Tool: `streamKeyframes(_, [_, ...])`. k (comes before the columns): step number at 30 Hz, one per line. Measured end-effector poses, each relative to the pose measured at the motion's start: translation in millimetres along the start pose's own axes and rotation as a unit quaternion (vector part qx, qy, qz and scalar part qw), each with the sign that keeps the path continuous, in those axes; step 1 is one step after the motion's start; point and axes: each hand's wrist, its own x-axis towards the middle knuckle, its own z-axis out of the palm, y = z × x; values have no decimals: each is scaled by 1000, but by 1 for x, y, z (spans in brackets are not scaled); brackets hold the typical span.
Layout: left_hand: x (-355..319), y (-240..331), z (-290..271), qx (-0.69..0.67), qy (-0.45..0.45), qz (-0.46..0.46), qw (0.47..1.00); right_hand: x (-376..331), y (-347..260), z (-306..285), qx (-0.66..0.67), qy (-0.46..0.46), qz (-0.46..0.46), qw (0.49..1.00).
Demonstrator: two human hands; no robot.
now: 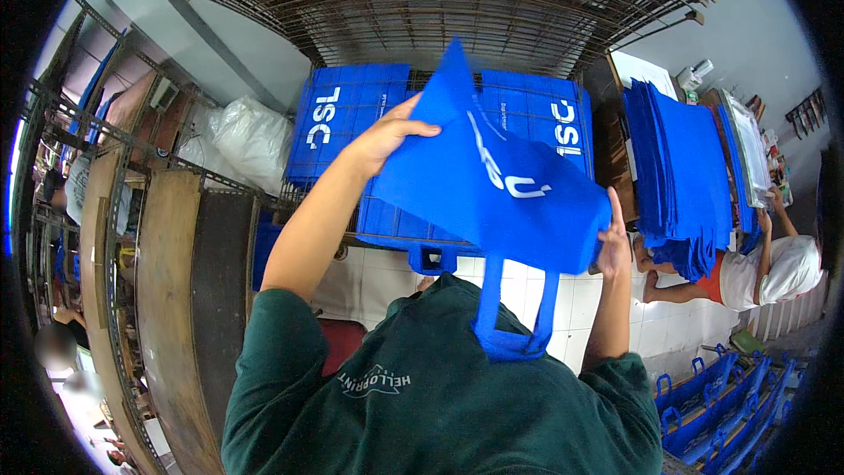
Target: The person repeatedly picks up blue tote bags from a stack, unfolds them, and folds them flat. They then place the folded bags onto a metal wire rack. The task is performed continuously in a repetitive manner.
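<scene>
A blue fabric tote bag with white print is stretched between my two hands in front of my chest, tilted with one corner pointing up. My left hand pinches its upper left edge between thumb and fingers. At the lower right edge, my right hand grips the bag, its index finger stretched upward and part of the grip hidden by the fabric. The bag's handle loop hangs toward me over my dark green shirt. Behind it, more blue bags lie flat on a wire rack.
Raised wire rack shelves are stacked overhead. A pile of blue fabric pieces lies to the right, near a person in a white shirt. Clear plastic sacks and wooden boards stand left; upright blue bags fill the lower right.
</scene>
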Motion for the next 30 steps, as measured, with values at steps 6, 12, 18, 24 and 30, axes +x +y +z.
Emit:
streamKeyframes(6, [-75,-5,-64,-23,132,42,990,33,14,46,-46,-24,0,999])
streamKeyframes(12, [-104,-54,-112,-6,191,40,981,33,42,71,-108,15,-6,994])
streamKeyframes(18, [-65,-186,-208,101,288,-43,951,83,177,-14,-288,65,46,954])
streamKeyframes(24, [-64,-321,-250,438,331,-189,814,69,294,-66,-582,146,36,799])
streamKeyframes(30, [-72,-331,-236,442,394,-212,777,50,289,-53,-577,176,14,797])
